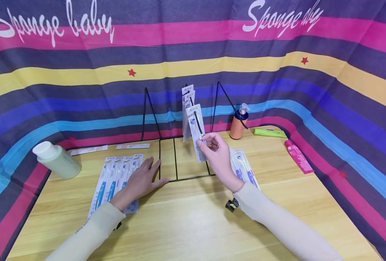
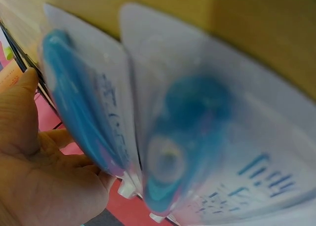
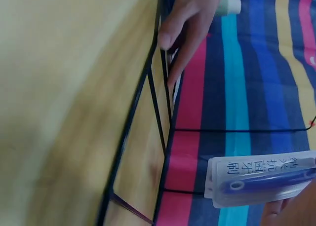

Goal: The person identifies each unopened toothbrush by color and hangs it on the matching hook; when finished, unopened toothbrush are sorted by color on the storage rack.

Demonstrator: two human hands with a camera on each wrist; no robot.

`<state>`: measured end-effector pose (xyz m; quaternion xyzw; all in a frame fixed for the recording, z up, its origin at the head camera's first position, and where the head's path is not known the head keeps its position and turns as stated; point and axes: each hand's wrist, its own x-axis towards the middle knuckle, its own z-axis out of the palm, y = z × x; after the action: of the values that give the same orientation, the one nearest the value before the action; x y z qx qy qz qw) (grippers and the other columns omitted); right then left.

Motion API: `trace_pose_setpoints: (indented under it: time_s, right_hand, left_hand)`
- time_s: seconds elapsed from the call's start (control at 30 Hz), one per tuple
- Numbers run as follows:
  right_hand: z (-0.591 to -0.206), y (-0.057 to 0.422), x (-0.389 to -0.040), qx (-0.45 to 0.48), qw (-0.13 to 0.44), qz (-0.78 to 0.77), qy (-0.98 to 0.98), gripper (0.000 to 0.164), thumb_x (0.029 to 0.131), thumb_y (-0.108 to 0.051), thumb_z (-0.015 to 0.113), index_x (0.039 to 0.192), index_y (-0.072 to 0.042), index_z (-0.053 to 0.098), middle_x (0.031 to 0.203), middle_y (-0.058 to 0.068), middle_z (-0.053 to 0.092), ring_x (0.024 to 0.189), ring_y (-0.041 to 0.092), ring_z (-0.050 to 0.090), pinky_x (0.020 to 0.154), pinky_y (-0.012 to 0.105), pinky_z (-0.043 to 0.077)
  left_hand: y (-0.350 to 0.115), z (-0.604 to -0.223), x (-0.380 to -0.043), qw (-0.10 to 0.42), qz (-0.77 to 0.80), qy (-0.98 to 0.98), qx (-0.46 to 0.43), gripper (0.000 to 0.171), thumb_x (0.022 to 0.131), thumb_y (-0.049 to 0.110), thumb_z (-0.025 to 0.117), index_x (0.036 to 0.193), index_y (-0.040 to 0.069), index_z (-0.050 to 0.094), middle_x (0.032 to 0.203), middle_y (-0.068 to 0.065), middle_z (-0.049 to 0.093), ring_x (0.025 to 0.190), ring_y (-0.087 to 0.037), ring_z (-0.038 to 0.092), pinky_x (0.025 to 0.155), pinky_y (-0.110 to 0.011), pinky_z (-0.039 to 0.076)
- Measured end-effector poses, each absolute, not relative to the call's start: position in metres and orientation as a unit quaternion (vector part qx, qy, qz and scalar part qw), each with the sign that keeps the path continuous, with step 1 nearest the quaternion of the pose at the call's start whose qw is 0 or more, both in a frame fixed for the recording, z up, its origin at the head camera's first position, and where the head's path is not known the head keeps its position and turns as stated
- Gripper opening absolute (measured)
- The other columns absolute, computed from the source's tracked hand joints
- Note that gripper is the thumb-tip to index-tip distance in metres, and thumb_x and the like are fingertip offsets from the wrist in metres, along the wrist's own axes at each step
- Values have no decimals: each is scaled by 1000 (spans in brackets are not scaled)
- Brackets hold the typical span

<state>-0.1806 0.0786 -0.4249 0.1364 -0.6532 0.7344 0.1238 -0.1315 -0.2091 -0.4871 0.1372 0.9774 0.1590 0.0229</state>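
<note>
My right hand [image 1: 220, 156] pinches the lower part of a carded toothbrush [image 1: 194, 132] that hangs at the front of a black wire display rack [image 1: 175, 159]. In the right wrist view this toothbrush pack [image 3: 269, 179] shows a purple handle under clear plastic. Behind it, more toothbrush packs [image 1: 185, 119] hang in line on the rack. My left hand [image 1: 144, 177] lies with spread fingers at the left side of the rack's base, its thumb by the front bar. Under its wrist are several blue-handled toothbrush packs [image 1: 102, 190], seen close up in the left wrist view.
Purple-handled toothbrush packs [image 1: 245, 166] lie right of the rack, partly behind my right hand. A pale green bottle [image 1: 60, 163] and two thin strips [image 1: 132, 146] are at left. An orange pump bottle [image 1: 238, 125], a green tube [image 1: 269, 133] and a pink tube [image 1: 298, 156] are at right.
</note>
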Motion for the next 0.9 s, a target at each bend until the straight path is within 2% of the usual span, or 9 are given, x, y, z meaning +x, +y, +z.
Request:
trace_pose_setpoints:
  time_s: [0.1, 0.4, 0.67, 0.9]
  right_hand:
    - [-424, 69, -195, 136, 139, 734, -651, 21, 98, -4, 82, 109, 2, 66, 96, 4, 64, 86, 16, 60, 77, 23, 52]
    - [-423, 51, -225, 123, 155, 738, -645, 16, 100, -5, 77, 105, -6, 62, 96, 2, 58, 88, 16, 57, 75, 24, 50]
    - [-416, 59, -230, 114, 157, 719, -668, 17, 100, -1, 78, 111, 3, 65, 104, 6, 66, 96, 16, 62, 92, 28, 50]
    - [-411, 91, -221, 126, 143, 730, -656, 16, 100, 3, 75, 113, 5, 66, 104, 1, 68, 95, 13, 65, 85, 23, 54]
  left_hand:
    - [-209, -487, -132, 28, 156, 978, 135, 91, 104, 61, 67, 166, 0, 42, 170, -35, 31, 157, -53, 30, 121, -68, 34]
    - [-209, -483, -131, 20, 153, 978, 141, 88, 105, 57, 69, 165, -2, 44, 167, -37, 34, 155, -54, 32, 120, -69, 35]
    - [-211, -483, -131, 17, 151, 978, 141, 88, 105, 57, 69, 164, -2, 44, 167, -37, 34, 155, -54, 33, 119, -69, 37]
    - [-210, -486, -132, 34, 155, 978, 133, 91, 104, 62, 68, 167, 1, 42, 170, -35, 30, 157, -53, 30, 120, -69, 35]
